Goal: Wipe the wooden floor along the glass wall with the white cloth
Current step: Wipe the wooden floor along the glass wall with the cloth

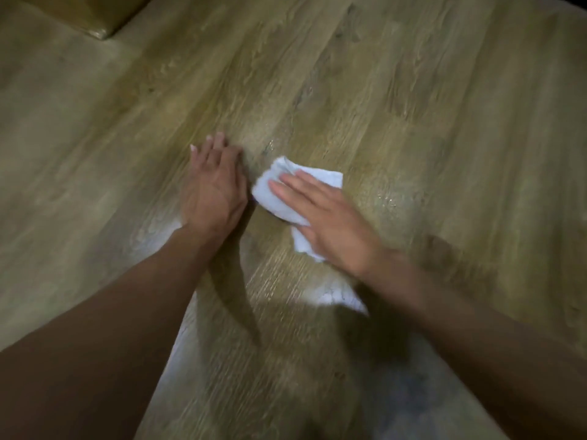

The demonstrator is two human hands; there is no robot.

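Note:
The white cloth (276,198) lies crumpled on the wooden floor (397,122) near the middle of the view. My right hand (327,223) presses flat on it with straight fingers pointing up and left. My left hand (214,185) rests flat on the bare planks just left of the cloth, fingers straight. Faint wet streaks glisten on the floor to the right of the cloth. The glass wall is out of view.
A wooden furniture corner (98,17) sits at the top left. Pale patches of light (336,296) fall on the planks below my right wrist. Dark shadow fills the bottom right.

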